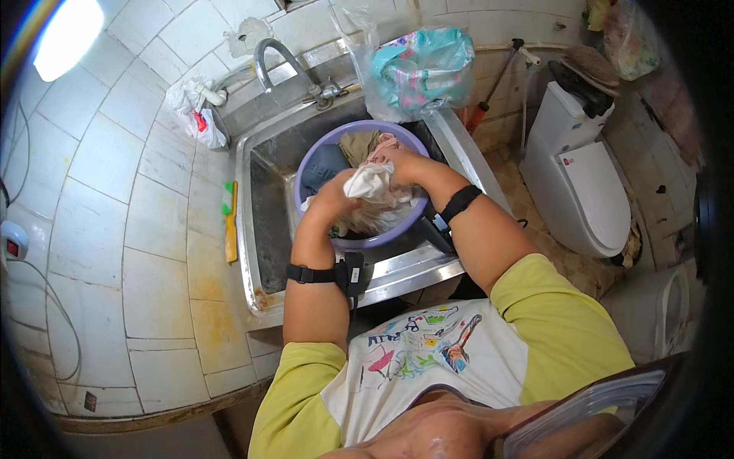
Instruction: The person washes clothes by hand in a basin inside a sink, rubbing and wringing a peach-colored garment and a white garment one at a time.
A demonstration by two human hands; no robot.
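A purple basin [367,244] sits in the steel sink, with wet clothes and water in it. Over the basin, a white cloth [370,181] is bunched between my two hands. My left hand [336,193] closes on its left side, the fingers mostly hidden. At its upper right, my right hand [399,164] grips the cloth, close to a pink cloth [388,142]. Dark blue-grey fabric [324,167] and an olive-brown piece [357,147] lie at the basin's far left part. Each forearm wears a black strap with a small device.
A curved faucet [277,57] rises behind the metal sink [246,229]. Plastic bags [424,65] stand at its far right corner, and a white bag [200,115] hangs at the far left. A yellow-handled brush [231,229] rests along the left edge. Rightward stands a white toilet [577,168].
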